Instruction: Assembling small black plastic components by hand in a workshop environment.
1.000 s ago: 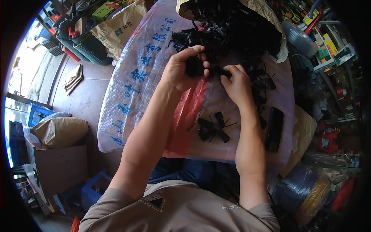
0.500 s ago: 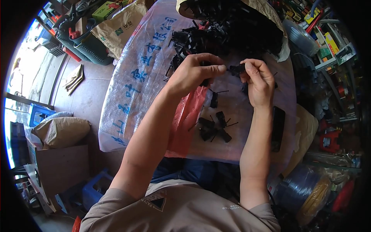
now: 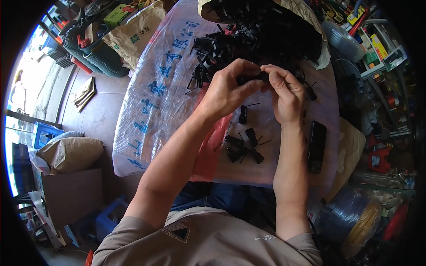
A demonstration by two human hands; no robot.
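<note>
Both hands pinch one small black plastic part (image 3: 252, 80) above the table, with a few parts set aside and a big heap untouched.

The part sits between the two hands: the left hand (image 3: 226, 91) has its fingers pressed together on one end, and the right hand (image 3: 284, 95) nips the other end with thumb and fingertips, so it is held off the white woven sheet (image 3: 151, 102) that covers the table. By my reading only a small share is done: a little cluster of black parts (image 3: 243, 148) with thin wire legs lies on the sheet near the person's body, beside a red plastic bag (image 3: 213, 146), and one more part (image 3: 242, 114) lies under the hands. The pile of black parts (image 3: 266, 31) at the far edge looks far larger. A flat black bar (image 3: 317, 146) lies to the right.
</note>
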